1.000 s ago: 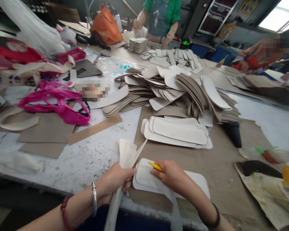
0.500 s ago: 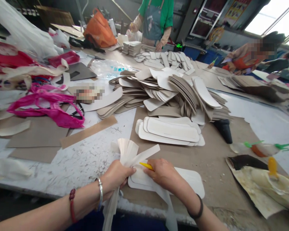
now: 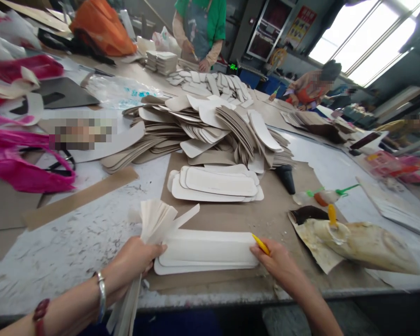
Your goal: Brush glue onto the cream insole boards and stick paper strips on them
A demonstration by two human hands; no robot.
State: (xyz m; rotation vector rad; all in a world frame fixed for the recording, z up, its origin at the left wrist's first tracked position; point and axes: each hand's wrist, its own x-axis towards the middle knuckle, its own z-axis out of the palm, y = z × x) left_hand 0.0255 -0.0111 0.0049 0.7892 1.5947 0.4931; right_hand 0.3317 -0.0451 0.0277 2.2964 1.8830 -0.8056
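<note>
A bundle of white strips (image 3: 156, 221) is clasped in the left hand (image 3: 139, 259), its fanned ends spread beyond the grip. A yellow pointed tool (image 3: 261, 244) is held in the closed right hand (image 3: 280, 263), its tip angled away and leftward. Between the 2 grips, a white strip (image 3: 210, 245) is laid along rounded white pieces (image 3: 177, 269); whether its right end is pinched cannot be told. Beyond the grips, a stack of white pieces (image 3: 219, 182) is seen, with a black cone (image 3: 286, 178) beyond the right hand.
</note>
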